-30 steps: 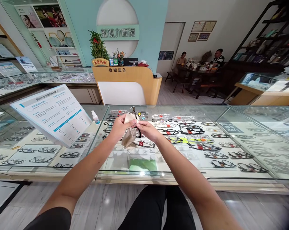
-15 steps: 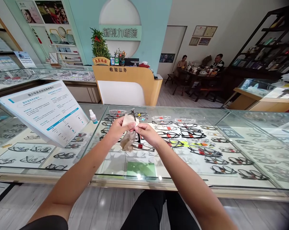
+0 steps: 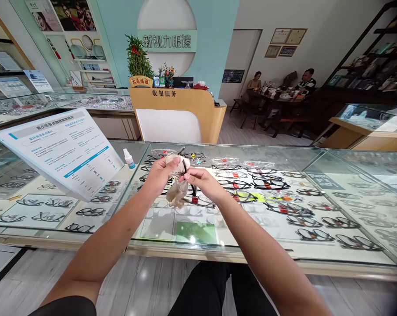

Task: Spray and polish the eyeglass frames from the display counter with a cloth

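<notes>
Both my hands meet above the glass display counter (image 3: 237, 245). My left hand (image 3: 160, 173) is closed around a beige cleaning cloth (image 3: 177, 193), which hangs down below the fingers. My right hand (image 3: 200, 181) pinches a pair of black-framed glasses (image 3: 186, 169) right against the cloth. Part of the frame is wrapped in the cloth and hidden. A small dropper bottle (image 3: 129, 159) with a blue label stands on the glass to the left of my hands.
A tilted information board (image 3: 60, 151) stands on the counter at left. Rows of eyeglass frames (image 3: 284, 197) lie under the glass. A wooden cashier desk (image 3: 178, 112) stands behind, and two people sit at a table (image 3: 280, 98) at the back right.
My hands have stayed over the same spot on the counter. The fingers have shifted a little on the cloth and frame, and the black frame shows more between them now.
</notes>
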{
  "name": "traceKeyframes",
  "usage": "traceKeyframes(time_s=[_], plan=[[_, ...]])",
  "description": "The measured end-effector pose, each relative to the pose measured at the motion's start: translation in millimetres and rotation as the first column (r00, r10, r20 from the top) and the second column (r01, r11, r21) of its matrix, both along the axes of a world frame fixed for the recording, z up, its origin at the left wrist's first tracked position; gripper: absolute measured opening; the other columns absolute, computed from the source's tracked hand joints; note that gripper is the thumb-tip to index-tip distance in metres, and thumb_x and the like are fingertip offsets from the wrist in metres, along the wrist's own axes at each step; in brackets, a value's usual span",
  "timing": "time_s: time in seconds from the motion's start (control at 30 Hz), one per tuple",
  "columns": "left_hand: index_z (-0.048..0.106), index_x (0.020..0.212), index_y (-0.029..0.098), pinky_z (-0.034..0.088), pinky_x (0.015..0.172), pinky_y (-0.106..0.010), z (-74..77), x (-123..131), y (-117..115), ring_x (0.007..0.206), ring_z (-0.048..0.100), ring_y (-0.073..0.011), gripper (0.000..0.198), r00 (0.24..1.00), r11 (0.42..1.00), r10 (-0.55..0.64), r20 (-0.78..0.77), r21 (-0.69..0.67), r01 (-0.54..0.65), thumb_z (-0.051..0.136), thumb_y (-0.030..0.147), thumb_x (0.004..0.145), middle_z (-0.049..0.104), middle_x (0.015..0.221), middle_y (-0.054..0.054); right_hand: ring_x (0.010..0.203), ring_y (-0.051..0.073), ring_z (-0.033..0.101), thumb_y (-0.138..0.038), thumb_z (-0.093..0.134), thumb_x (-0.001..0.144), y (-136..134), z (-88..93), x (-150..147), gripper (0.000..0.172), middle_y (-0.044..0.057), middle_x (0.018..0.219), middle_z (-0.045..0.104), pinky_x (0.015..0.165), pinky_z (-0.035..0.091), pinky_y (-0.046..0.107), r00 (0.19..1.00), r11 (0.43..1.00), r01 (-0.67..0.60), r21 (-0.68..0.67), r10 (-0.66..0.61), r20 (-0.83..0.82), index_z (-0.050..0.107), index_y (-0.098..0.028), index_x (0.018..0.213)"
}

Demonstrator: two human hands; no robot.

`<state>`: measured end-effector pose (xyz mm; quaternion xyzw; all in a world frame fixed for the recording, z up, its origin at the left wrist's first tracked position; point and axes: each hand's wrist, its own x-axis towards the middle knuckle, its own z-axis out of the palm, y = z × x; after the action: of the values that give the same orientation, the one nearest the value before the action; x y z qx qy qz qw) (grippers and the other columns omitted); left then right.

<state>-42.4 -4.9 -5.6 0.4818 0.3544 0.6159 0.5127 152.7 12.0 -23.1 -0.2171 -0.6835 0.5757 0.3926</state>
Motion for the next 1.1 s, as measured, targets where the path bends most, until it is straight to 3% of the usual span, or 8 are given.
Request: traceKeyframes(time_s=[0.2,0.33,0.43,0.63,0.87,1.0,1.1], plan=[[0.081,0.091,0.017,0.058,0.083,-0.036,3.4,-5,1,0.090,0.073,-0.0231,0.059,0.993,0.995,-0.099,0.063,-0.009,0.100,0.097,0.071,0.075,0.078,0.089,-0.007,0.092,0.021,0.056,-0.073,0.085,0.088,7,-7.7,3,0.048,0.005,0.097,0.064,0.088,0.047,0.036,0.985,0.989,0.101,-0.111,-0.115,-0.130,0.089,-0.025,0.092],[0.082,0.095,0.017,0.060,0.092,-0.040,-1.6,-2,1,0.107,0.077,-0.0299,0.060,0.996,0.996,-0.087,0.034,-0.018,0.088,0.094,0.073,0.079,0.082,0.099,-0.010,0.094,0.021,0.055,-0.075,0.092,0.079,9,0.0,7,0.049,0.004,0.102,0.062,0.089,0.049,0.035,0.937,0.957,0.230,-0.179,-0.267,-0.226,0.088,-0.027,0.087],[0.082,0.097,0.017,0.061,0.091,-0.040,-3.5,0,1,0.109,0.078,-0.0310,0.060,0.995,0.995,-0.096,0.021,-0.018,0.096,0.092,0.073,0.080,0.083,0.101,-0.011,0.097,0.022,0.056,-0.074,0.095,0.074,7,7.9,9,0.049,0.005,0.106,0.066,0.086,0.050,0.033,0.918,0.942,0.224,-0.250,-0.290,-0.270,0.088,-0.027,0.086],[0.083,0.101,0.018,0.060,0.084,-0.035,-2.9,-5,2,0.100,0.078,-0.0281,0.067,1.000,1.000,-0.021,-0.003,-0.022,0.021,0.092,0.079,0.075,0.083,0.098,-0.009,0.101,0.021,0.063,-0.067,0.102,0.068,6,14.3,11,0.049,0.006,0.119,0.078,0.083,0.054,0.030,0.876,0.913,0.156,-0.377,-0.304,-0.373,0.087,-0.026,0.089],[0.085,0.109,0.019,0.056,0.088,-0.034,-11.7,1,-7,0.105,0.075,-0.0278,0.068,0.979,0.992,-0.114,-0.169,-0.074,0.102,0.081,0.083,0.086,0.083,0.106,-0.010,0.097,0.021,0.068,-0.069,0.097,0.074,4,8.0,5,0.049,0.005,0.104,0.079,0.084,0.055,0.032,0.898,0.922,0.178,-0.344,-0.295,-0.326,0.086,-0.026,0.094],[0.084,0.103,0.018,0.049,0.077,-0.032,-9.0,7,-11,0.083,0.065,-0.0214,0.068,0.958,0.986,-0.165,-0.235,-0.042,0.159,0.078,0.083,0.088,0.077,0.089,-0.007,0.095,0.023,0.070,-0.072,0.095,0.074,3,5.5,1,0.052,0.004,0.094,0.078,0.082,0.056,0.033,0.913,0.921,0.161,-0.355,-0.275,-0.302,0.084,-0.025,0.093],[0.076,0.084,0.019,0.039,0.065,-0.031,-4.8,10,-14,0.068,0.049,-0.0165,0.066,0.950,0.988,-0.154,-0.270,-0.032,0.151,0.077,0.085,0.087,0.061,0.071,-0.002,0.090,0.021,0.070,-0.071,0.095,0.076,2,5.3,0,0.050,0.003,0.091,0.077,0.080,0.056,0.032,0.910,0.923,0.152,-0.354,-0.271,-0.315,0.084,-0.024,0.093]])
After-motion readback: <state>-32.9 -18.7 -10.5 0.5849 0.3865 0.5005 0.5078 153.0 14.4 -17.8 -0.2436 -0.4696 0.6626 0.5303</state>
